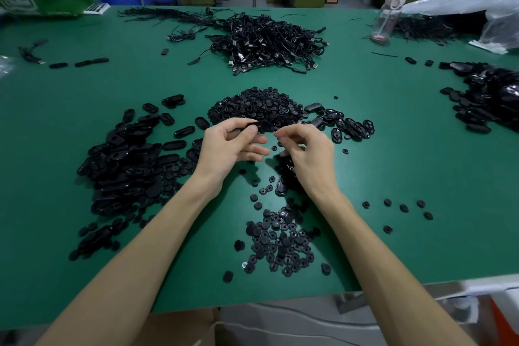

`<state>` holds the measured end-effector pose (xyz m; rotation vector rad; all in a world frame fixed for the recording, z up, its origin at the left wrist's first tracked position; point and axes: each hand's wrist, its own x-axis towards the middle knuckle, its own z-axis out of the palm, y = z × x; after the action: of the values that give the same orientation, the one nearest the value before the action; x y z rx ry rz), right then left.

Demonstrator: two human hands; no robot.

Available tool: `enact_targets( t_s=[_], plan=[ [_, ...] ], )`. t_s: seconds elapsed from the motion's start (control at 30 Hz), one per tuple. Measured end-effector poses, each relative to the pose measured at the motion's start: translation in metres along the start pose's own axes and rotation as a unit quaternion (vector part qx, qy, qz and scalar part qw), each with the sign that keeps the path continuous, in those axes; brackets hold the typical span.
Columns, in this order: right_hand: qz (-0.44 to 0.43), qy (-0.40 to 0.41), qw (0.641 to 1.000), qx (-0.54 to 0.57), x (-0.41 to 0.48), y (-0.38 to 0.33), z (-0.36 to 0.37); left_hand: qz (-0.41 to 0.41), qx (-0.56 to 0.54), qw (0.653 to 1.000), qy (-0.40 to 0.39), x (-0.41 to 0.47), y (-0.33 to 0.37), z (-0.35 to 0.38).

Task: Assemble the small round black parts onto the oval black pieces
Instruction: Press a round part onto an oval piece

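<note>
Grn table (393, 154): round parts (257, 105), ovals (126, 160), cables (266, 42)

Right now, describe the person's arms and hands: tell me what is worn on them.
Nothing is worn. The left hand and right hand, the only grips here, have no gloves, and no rings show. The left forearm and right forearm are bare all the way to the picture's lower edge: no sleeves, watch, bands or cables.

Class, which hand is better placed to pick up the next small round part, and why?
Probably the right. The left hand pinches an oval piece, while the right hand hovers nearer the loose round parts; whether it holds one is unclear.
</note>
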<state>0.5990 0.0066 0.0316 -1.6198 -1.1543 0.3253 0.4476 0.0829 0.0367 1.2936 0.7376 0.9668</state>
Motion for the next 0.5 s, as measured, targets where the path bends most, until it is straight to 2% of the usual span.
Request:
enact_targets(
  t_s=[0.33, 0.5],
  plan=[
    [0.011, 0.003, 1.0, -0.005, 0.0019, 0.0016, 0.0012, 0.002, 0.004, 0.999, -0.038, -0.0006, -0.001, 0.0009],
    [0.01, -0.002, 0.999, -0.031, 0.0016, 0.0011, 0.0025, 0.01, 0.002, 1.0, -0.016, 0.0005, -0.0029, 0.0017]
  ],
)
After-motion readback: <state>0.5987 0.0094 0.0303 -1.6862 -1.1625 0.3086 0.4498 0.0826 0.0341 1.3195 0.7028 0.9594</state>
